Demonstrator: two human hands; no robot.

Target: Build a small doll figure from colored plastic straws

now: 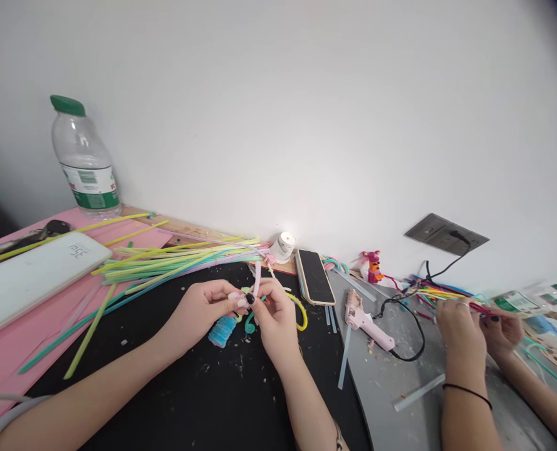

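Observation:
Over the black mat (179, 401), my left hand (205, 313) pinches a small pale piece of pipe cleaner between thumb and fingers. Right beside it, fingertips almost meeting, my right hand (278, 316) grips a lilac pipe cleaner (258, 277) that stands up out of the pinch. Just under my left fingers lies a tight light-blue coil (222, 331) of fuzzy stem. Next to it a green curled piece (249, 324) shows between the hands. A yellow loop (303, 313) curves out past my right hand. My fingers partly cover how these pieces join.
Loose pipe cleaners (165, 266) spread at left, near a white power bank (38, 275) and a bottle (85, 163). A paper cup (285, 247), phone (314, 277), pink glue gun (367, 322) and its black cord sit rightward. At far right, another person's hands (463, 329) work.

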